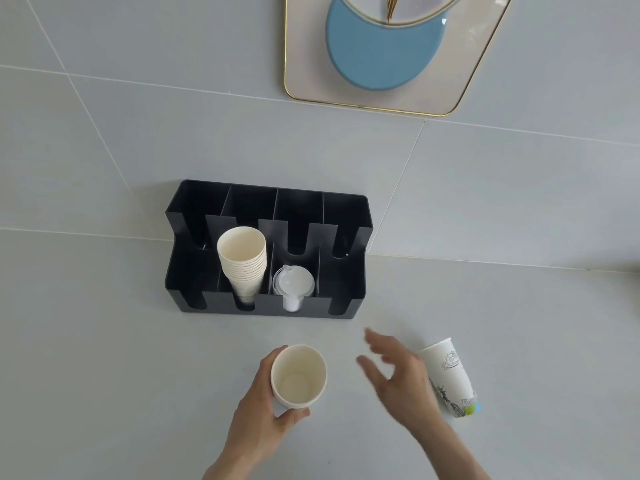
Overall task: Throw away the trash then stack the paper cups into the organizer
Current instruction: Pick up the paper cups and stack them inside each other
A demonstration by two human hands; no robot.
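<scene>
The left hand (266, 407) grips an upright empty paper cup (298, 375) over the pale worktop (104, 358), while the right hand (398, 379) hovers spread wide and holding nothing, just beside a printed cup (450, 372) lying on its side. Farther back, against the tiled wall, the black organizer (349, 299) holds a stack of cups (242, 261) in its second compartment from the left and clear lids (293, 284) in the third

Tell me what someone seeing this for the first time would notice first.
Probably the black organizer against the wall, with a tall stack of paper cups leaning in its second slot from the left and plastic lids in the next. In front, the left hand holds an empty paper cup, while the open right hand hovers beside printed cups lying on the counter.
</scene>
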